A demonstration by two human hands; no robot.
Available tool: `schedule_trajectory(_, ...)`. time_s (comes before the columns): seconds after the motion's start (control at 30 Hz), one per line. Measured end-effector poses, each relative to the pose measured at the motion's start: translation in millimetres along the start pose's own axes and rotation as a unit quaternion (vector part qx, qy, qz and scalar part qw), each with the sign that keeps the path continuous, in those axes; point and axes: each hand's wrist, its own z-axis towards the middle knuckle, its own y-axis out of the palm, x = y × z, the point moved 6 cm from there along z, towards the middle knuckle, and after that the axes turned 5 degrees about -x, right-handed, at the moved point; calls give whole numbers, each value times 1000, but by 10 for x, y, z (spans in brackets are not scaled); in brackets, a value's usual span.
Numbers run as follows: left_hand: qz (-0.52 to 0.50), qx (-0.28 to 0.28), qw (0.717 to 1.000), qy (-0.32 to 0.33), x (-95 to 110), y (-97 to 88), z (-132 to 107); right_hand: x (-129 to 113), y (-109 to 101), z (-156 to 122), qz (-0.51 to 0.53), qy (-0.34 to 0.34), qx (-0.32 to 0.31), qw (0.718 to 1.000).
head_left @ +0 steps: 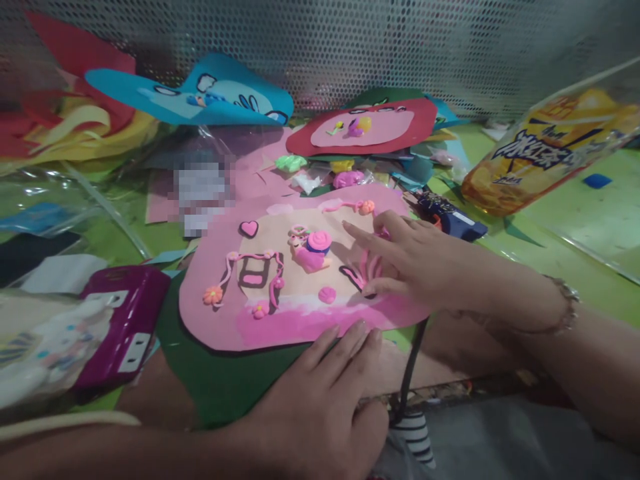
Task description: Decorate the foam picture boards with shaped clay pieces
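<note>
A pink, wavy-edged paper picture [205, 320] lies on a dark green sheet [210, 380]. At its centre sits a pink clay snail [311, 259] with a swirled shell. Around the snail are a pink heart [249, 229], a clay seashell [327, 295], a black-outlined window shape [255, 277] and an orange clay flower [213, 295]. My left hand [335, 400] rests flat, fingertips at the picture's lower edge. My right hand [410, 257], wearing a bracelet, spreads its fingers over the picture's right side, partly covering pink strips there. Whether its fingertips press down, I cannot tell.
An orange-labelled drink bottle [545, 160] leans at the right, near a dark blue object [450, 217]. Behind lie clay lumps [347, 179], a red-edged picture [300, 140] and a curled blue one [150, 100]. A purple case [130, 320] stands left. A perforated panel [350, 40] closes the back.
</note>
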Motion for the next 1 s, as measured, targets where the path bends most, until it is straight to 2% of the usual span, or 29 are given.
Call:
schedule_trajectory(0.27,3,-2,1000,-1,0,-29,9,13,88,29,-1,-10,-31,999)
schedule_trajectory(0.73,-3,-11,1000,-5,1,2,-10,20,51,38,29,-29,-16,999)
schedule_trajectory(1.0,-4,-10,1000,-2,-9,10,-5,-54,45,53,30,0,-20,999)
